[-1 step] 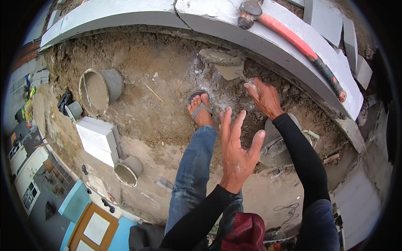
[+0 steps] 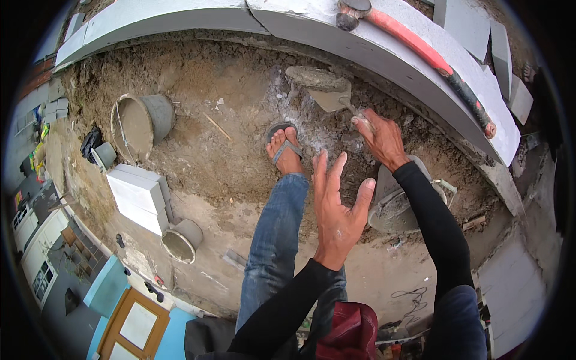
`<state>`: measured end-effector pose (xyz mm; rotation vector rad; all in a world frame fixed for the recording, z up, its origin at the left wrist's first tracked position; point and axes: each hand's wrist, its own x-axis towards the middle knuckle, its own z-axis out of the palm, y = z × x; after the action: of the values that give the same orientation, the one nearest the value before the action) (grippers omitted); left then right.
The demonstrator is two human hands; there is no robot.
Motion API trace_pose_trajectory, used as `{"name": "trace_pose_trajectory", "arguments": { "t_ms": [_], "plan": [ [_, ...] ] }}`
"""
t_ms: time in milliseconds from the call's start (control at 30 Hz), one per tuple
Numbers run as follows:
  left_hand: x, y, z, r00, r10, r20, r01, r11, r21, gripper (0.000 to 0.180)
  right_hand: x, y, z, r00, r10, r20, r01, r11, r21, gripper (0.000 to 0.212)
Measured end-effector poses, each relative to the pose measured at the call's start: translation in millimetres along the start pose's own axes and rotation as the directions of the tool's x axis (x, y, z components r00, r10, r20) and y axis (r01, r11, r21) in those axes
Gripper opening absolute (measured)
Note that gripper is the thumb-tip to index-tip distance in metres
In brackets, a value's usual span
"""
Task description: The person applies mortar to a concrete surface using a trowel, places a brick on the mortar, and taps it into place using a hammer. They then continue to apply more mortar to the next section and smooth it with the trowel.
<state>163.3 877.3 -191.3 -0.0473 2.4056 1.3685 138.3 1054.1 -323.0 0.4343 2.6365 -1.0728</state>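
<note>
Viewpoint has shifted slightly since the earlier frame; hand poses match. Right hand (image 2: 386,141): closed around the handle of the trowel (image 2: 333,101), blade over soil (image 2: 204,78), near the white block wall's (image 2: 306,23) near edge. Left hand (image 2: 339,228): open, fingers spread, empty.

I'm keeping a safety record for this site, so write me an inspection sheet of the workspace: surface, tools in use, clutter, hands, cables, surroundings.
Surface: uneven brown earth, with a smoother greyish strip nearer the person.
Things in use: grey metal trowel, with lumpy grey mortar at its blade.
Clutter: red-and-black-handled hammer lying on the white block row; thin wooden stick on the earth; black plastic bag.
Hands: right hand grips the trowel's handle; left hand open, holding nothing.
Cables: thin dark tangled line on the ground, perhaps a cord.
Surroundings: large round grey bucket, stacked white rectangular blocks, brown-framed door.
</note>
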Motion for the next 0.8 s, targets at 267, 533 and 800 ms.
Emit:
{"name": "trace_pose_trajectory", "arguments": {
  "t_ms": [267,533,800],
  "plan": [
    [-11.5,-28.9,6.0,0.987,-0.005,-0.163,-0.001,0.999,-0.04,0.056,-225.5,-25.5,-81.0,0.96,0.243,-0.14,-0.226,0.966,0.125,0.018],
    [-27.1,-42.6,14.4,0.993,-0.097,-0.065,0.09,0.99,-0.106,0.056,-400.8,-23.3,-41.4,0.788,0.537,-0.301,-0.585,0.806,-0.094,0.026],
    [-28.2,-42.0,14.0,0.993,-0.119,0.003,0.118,0.988,-0.102,0.053,-396.3,14.7,20.8,0.656,0.664,-0.36,-0.7,0.713,0.04,0.034]
  ]
}}
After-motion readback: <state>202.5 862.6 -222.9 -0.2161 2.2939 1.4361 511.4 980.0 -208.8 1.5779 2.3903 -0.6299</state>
